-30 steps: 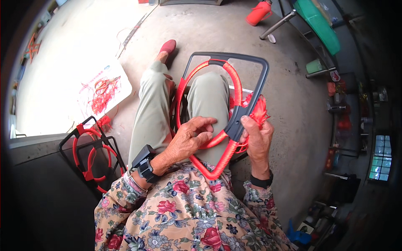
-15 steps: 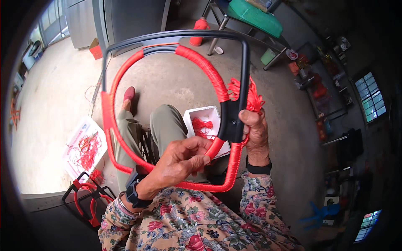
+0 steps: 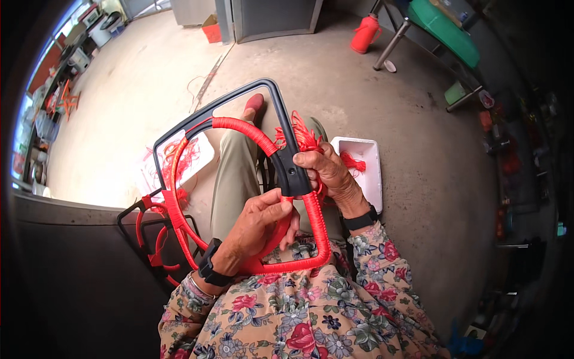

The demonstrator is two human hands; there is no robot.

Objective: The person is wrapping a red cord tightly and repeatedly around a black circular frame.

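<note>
Above my lap I hold a black frame (image 3: 292, 171), squarish outside with a round ring inside, much of it tightly wrapped in red cord. My left hand (image 3: 258, 222) is closed around the red-wrapped ring, thumb on top, just below the black joint. At the frame's right side, my right hand (image 3: 336, 176) grips that joint with its thumb in front; its other fingers are partly hidden behind. A loose bundle of red cord (image 3: 306, 137) sticks up beside the right thumb. The far edge and upper left corner of the frame remain bare black.
A white box (image 3: 373, 173) with red cord stands right of my knees. Another white tray (image 3: 205, 149) of tangled cord lies at left. More black-and-red frames (image 3: 156, 257) lean by a dark surface (image 3: 72, 257). A red thermos (image 3: 365, 35) stands near a table leg (image 3: 391, 45).
The frame has come lower and nearer my lap, tilting as it moved. Both hands keep hold of it, with the left hand now wrapped further around the ring. The view has shifted leftward.
</note>
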